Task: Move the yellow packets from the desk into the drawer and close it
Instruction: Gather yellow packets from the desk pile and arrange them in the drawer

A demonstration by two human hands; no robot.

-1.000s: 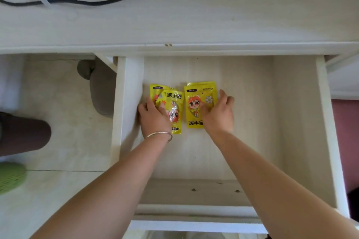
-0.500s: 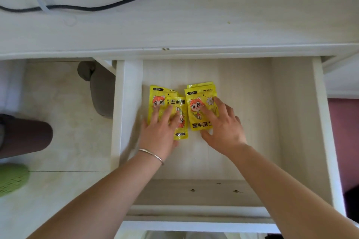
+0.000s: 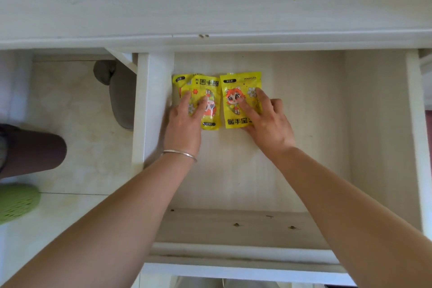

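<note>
1. Two lots of yellow packets [image 3: 210, 87] are laid side by side in the open drawer [image 3: 304, 112].
2. They are pressed flat by the left hand [image 3: 182, 128] and right hand [image 3: 268, 124], fingers [image 3: 245, 107] straight.

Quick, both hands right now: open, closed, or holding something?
Left hand: open, straight fingers resting on the left yellow packets.
Right hand: open, fingers flat on the right yellow packet.
</note>
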